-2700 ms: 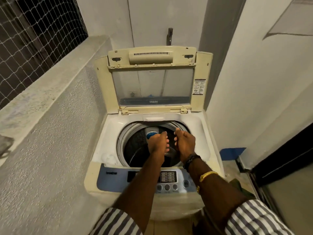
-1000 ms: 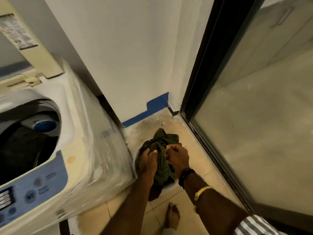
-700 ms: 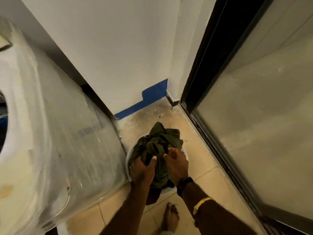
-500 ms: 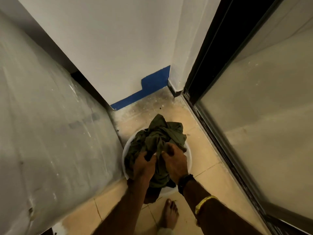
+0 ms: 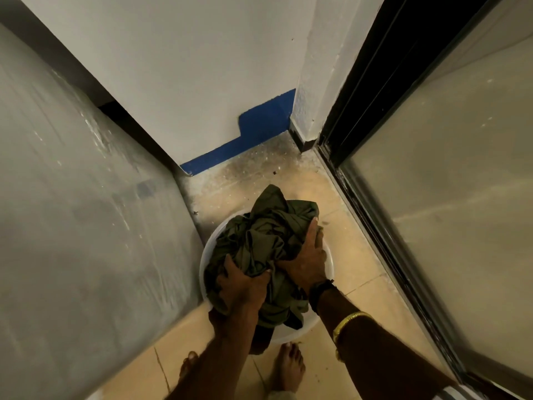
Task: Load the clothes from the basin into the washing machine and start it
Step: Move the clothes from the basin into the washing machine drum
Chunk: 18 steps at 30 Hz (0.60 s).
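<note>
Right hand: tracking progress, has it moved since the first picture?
Yes: the right hand went from over the washing machine down to its right, onto the clothes in the basin.

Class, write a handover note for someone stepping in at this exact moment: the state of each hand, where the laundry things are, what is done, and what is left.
Left hand: grips the near left of the olive clothes.
Right hand: grips the right side of the same pile.
The clothes are bunched in the white basin, which sits on the tiled floor beside the plastic-wrapped washing machine. Its top is out of view.
Done: both hands have a hold on the pile.
Left: lift the pile out, put it in the machine, start it.
</note>
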{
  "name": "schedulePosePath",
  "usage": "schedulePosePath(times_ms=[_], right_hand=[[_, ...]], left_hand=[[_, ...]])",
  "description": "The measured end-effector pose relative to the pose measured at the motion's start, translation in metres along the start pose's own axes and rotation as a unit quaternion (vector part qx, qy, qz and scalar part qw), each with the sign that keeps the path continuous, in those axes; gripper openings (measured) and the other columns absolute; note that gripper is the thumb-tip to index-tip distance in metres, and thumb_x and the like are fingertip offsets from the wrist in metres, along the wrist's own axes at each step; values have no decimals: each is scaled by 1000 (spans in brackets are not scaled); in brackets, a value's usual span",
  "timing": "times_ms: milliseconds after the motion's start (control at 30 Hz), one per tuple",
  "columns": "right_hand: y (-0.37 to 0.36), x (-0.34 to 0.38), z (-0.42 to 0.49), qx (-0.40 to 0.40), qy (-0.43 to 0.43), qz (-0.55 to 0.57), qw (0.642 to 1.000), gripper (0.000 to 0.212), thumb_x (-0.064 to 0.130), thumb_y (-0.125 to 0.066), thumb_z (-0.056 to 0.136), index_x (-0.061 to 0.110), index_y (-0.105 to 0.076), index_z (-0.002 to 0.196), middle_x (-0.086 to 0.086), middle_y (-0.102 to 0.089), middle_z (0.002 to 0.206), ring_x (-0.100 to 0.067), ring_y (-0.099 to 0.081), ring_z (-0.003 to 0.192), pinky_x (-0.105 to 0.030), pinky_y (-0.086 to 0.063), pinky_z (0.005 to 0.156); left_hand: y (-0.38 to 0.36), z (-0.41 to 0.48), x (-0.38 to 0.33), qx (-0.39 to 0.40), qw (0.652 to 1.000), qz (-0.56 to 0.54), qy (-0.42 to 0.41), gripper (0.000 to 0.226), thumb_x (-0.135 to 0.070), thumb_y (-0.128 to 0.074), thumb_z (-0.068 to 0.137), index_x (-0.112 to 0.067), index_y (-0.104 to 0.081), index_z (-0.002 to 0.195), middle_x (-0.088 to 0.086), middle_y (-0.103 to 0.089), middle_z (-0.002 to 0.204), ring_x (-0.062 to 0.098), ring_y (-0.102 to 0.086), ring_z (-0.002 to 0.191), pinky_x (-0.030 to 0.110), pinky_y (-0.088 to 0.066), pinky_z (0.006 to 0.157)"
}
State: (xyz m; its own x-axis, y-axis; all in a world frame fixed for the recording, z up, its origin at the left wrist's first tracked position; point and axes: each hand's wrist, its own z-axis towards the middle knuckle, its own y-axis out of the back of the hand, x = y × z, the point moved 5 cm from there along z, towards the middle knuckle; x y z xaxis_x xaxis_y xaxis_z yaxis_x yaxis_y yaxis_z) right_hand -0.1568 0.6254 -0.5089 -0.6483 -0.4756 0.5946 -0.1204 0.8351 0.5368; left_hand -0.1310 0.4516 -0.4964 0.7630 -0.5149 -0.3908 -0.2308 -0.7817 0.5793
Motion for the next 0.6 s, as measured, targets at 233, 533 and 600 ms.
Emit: schedulePosePath(times_ms=[233,533,600], right_hand=[[-13,-8,-3,-25,-14,68,997,140,59,-87,55,23,-2,161,-16,-31,154,-36,-36,139,-52,-34,118],[-15,-4,-23,-93,16,93,991,73,46,-63,77,19,-49,144,-4,-61,135,-27,-57,126,-41,-43,112],[-13,1,-38,-105,20,100,989,75,39,-60,79,18,-44,149,-5,-58,141,-28,-54,130,-39,-38,115]], left_hand=[[-5,20,5,30,998,-37,-32,93,-38,-81,75,-22,-32,153,13,-41,151,34,-40,138,49,-34,116],[0,7,12,36,995,-88,-31,44,-13,-66,86,-16,-62,130,9,-62,132,33,-53,126,49,-45,109],[1,2,17,24,995,-93,-34,46,-15,-69,84,-16,-63,130,9,-62,133,33,-54,126,50,-46,107]])
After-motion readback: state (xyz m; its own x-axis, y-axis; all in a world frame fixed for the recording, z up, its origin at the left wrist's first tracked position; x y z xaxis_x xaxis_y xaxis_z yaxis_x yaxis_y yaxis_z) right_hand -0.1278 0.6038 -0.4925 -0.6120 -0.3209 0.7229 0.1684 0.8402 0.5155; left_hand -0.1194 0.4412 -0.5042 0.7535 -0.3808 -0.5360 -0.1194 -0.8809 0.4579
